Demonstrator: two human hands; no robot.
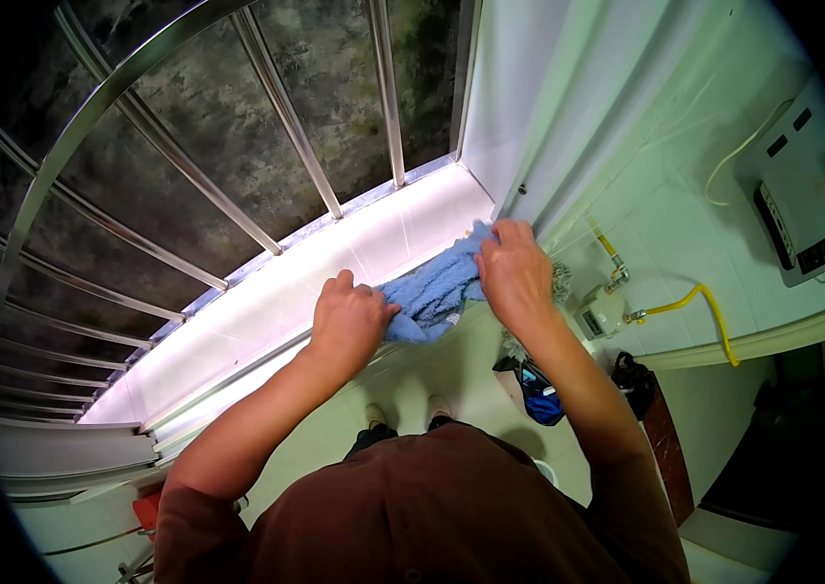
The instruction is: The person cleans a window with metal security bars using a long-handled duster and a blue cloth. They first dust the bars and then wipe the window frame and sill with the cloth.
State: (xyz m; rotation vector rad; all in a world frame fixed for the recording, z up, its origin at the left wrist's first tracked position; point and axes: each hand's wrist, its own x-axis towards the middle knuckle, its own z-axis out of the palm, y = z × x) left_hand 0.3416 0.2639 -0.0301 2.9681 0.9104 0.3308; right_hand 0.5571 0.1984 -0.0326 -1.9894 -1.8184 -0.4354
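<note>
A fluffy blue cloth (437,290) is stretched between my two hands, bunched and creased in the middle. My left hand (349,316) is closed on its left end, fingers curled. At the other end, slightly farther away, my right hand (516,271) grips the cloth with bent fingers. The cloth hangs in front of the white tiled window sill (344,255); whether it touches the sill's edge I cannot tell.
Metal window bars (291,117) rise beyond the sill. On the right wall are a boiler-like box (802,185), a gas meter (602,313) and a yellow hose (709,297). A blue-and-black bag (537,394) stands on the floor by my feet.
</note>
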